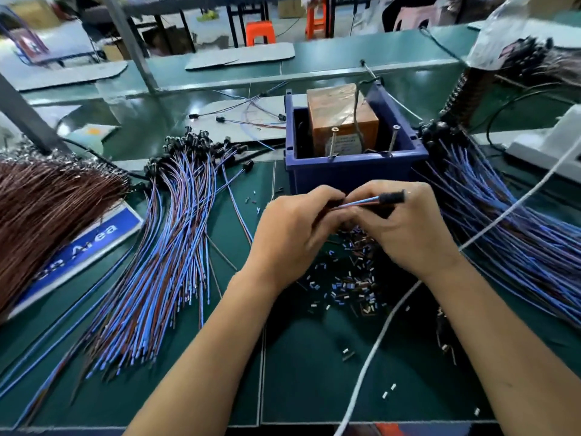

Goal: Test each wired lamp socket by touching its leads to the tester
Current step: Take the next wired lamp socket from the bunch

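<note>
Both my hands on one wired socket, in front of the tester bin.
Left: wire pile [157, 247]. My left hand [289, 228] pinches the leads [358, 203]; my right hand [405, 228] grips them beside the black socket [391, 197], just before the blue bin [355, 171] holding the tester [341, 118].

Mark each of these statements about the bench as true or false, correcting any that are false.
1. Both hands hold one wired socket in front of the blue bin. True: the left hand and right hand grip the socket and its wires.
2. The blue bin is empty. False: an orange-brown box stands in it.
3. Two screws stick up at the bin's near wall. True: screws.
4. The socket touches the screws. False: it is held apart, nearer the person.
5. A white cable crosses the green mat. True.
</note>
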A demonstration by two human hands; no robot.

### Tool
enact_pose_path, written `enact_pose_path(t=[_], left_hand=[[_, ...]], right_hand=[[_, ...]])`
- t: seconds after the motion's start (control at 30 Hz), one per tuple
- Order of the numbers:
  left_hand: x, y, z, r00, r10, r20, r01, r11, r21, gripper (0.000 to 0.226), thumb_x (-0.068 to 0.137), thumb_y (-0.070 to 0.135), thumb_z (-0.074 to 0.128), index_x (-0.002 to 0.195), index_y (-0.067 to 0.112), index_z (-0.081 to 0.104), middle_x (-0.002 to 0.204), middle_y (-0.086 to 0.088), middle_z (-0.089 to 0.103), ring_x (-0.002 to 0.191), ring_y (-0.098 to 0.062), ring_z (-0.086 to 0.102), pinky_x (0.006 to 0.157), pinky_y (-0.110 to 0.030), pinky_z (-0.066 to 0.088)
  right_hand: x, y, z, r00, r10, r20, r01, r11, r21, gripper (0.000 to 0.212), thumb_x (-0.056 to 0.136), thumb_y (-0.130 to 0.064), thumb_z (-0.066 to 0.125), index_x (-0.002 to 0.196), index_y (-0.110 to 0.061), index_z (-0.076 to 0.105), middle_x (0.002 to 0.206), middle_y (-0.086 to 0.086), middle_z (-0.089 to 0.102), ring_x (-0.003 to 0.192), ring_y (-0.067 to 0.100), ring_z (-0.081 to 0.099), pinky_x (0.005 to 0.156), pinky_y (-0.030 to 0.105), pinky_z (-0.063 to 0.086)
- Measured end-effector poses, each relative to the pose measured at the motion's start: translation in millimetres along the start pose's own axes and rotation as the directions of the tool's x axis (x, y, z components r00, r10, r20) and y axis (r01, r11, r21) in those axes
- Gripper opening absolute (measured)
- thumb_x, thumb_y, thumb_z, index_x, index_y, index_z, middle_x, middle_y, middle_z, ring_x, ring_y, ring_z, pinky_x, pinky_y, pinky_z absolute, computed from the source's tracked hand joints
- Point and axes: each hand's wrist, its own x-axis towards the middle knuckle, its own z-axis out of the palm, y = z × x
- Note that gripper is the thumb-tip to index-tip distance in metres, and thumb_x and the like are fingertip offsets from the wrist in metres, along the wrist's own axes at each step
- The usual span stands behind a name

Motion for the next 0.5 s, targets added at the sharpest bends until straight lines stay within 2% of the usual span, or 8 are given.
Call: enact_pose_path(t=[0.1,0.2,0.3,0.5], left_hand=[[-1.0,-9.9,-3.2,0.998,-0.006,-0.057,0.005,1.0,-0.018,0.016,0.101,0.026,0.065,0.091,0.014,0.071,0.072,0.014,0.063,0.064,-0.009,0.06,0.064,-0.035,0.051],[-1.4,-12.5,-1.4,0.995,-0.057,-0.076,0.056,0.998,-0.01,0.005,0.095,0.015,0.071,0.089,0.016,0.071,0.069,0.011,0.065,0.063,-0.014,0.06,0.062,-0.034,0.05],[-2.4,-10.8,2.1,0.995,-0.083,-0.059,0.079,0.995,-0.064,0.008,0.089,0.009,0.073,0.091,0.016,0.073,0.07,0.013,0.065,0.063,-0.008,0.06,0.061,-0.03,0.048],[-4.2,-7.5,7.4,0.992,-0.109,-0.07,0.096,0.982,-0.161,0.019,0.084,-0.001,0.067,0.093,0.013,0.075,0.077,0.009,0.073,0.072,-0.011,0.071,0.067,-0.033,0.056]], right_hand=[[2.3,5.3,-4.7,0.993,0.115,-0.015,-0.112,0.986,0.12,0.008,0.091,-0.008,0.078,0.085,-0.014,0.079,0.071,-0.001,0.077,0.052,0.004,0.062,0.054,0.016,0.047],[3.7,9.0,-4.9,0.983,0.184,-0.003,-0.18,0.966,0.186,0.013,0.094,-0.003,0.074,0.085,-0.012,0.078,0.069,0.004,0.076,0.044,0.007,0.053,0.045,0.017,0.042],[2.6,9.3,-1.8,0.98,0.197,0.0,-0.192,0.957,0.218,0.014,0.095,-0.008,0.075,0.085,-0.016,0.078,0.067,0.005,0.075,0.044,0.008,0.052,0.044,0.017,0.041],[1.3,11.6,1.9,0.973,0.228,-0.015,-0.218,0.945,0.242,0.012,0.097,-0.019,0.075,0.089,-0.012,0.08,0.068,0.007,0.075,0.045,0.012,0.052,0.044,0.021,0.042]])
